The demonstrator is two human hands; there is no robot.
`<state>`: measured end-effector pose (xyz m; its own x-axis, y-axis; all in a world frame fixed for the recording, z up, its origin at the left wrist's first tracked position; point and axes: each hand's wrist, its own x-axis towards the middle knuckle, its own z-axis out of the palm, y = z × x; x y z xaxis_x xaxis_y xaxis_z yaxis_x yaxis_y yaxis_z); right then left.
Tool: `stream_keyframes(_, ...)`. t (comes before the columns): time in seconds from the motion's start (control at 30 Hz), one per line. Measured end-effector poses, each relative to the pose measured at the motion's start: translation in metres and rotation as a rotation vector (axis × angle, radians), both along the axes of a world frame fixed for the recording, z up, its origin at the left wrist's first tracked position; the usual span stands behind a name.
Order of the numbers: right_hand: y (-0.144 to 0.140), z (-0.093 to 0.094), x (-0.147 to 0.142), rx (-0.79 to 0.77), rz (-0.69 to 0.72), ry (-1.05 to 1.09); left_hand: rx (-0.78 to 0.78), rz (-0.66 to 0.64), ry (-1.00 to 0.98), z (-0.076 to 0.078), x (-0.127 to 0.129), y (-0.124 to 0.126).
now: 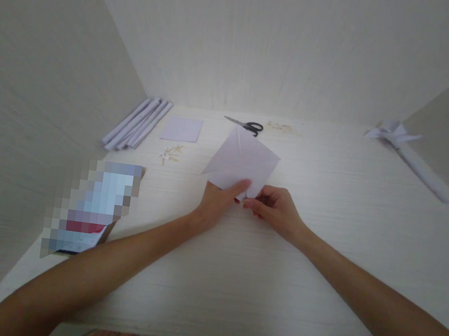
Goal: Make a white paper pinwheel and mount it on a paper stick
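White desk (319, 268): left hand (220, 200) and right hand (277, 211) pinch folded paper (242, 162)

No readable text, label or number anywhere

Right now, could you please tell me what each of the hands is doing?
Left hand: closed on the near edge of the white paper sheet.
Right hand: pinching the same sheet's near corner.

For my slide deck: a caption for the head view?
Both hands pinch a folded white paper on the table.
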<state>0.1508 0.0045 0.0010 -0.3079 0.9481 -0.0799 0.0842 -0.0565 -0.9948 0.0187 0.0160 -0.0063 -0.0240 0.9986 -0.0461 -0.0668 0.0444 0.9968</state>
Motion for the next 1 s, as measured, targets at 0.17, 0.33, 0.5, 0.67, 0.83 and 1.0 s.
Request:
stream_keyframes(0.17,-0.0023,0.0002,-0.0006,0.02,-0.015,0.012,0.006,-0.005,0.007,0.0032,0.0006,-0.0019)
stream_keyframes(0.33,-0.001,-0.0001,0.0,0.025,0.01,0.001,0.001,0.011,-0.008,0.0021,0.0001,-0.0006)
stream_keyframes(0.5,0.0006,-0.0014,0.0022,0.018,0.016,0.026,0.0,-0.014,-0.03,0.0018,-0.0003,0.0003)
stream_keyframes(0.67,0.0016,-0.0022,0.0033,0.02,-0.017,0.073,0.019,-0.04,-0.055,0.0045,0.0006,-0.0005)
stream_keyframes(0.83,0.0024,0.0005,0.0033,0.042,0.019,0.043,0.027,-0.054,-0.087,0.0033,0.0006,0.0)
stream_keyframes(1.0,0.0023,0.0016,0.0031,0.036,0.015,0.016,0.025,-0.035,-0.08,0.0024,0.0007,0.0007)
